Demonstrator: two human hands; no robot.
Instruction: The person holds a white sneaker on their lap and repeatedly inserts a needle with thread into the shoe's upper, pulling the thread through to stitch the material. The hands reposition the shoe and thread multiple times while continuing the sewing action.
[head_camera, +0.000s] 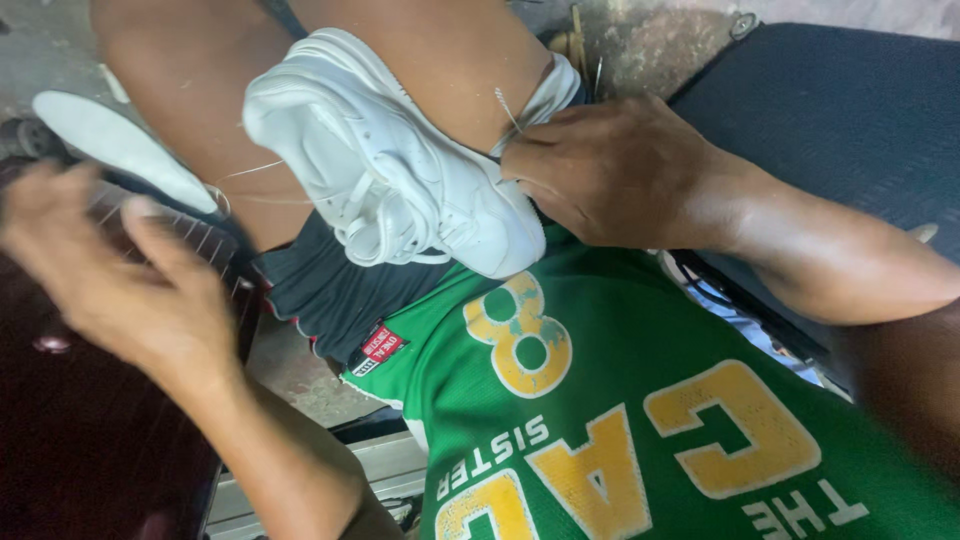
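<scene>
Resting between the person's knees, a white sneaker (385, 165) is being hand-stitched, I judge; the right hand (610, 170) is pinching closed on a needle (508, 110) at its heel, while the blurred left hand (120, 270) is pulling thread (245, 172) taut, its grip unclear.

Shoe (400, 170) wedged between knees, on lap, just left of right hand (610, 170). Insole (120, 145) beyond left hand (120, 270). Thread (250, 172) runs from shoe toward insole.
</scene>
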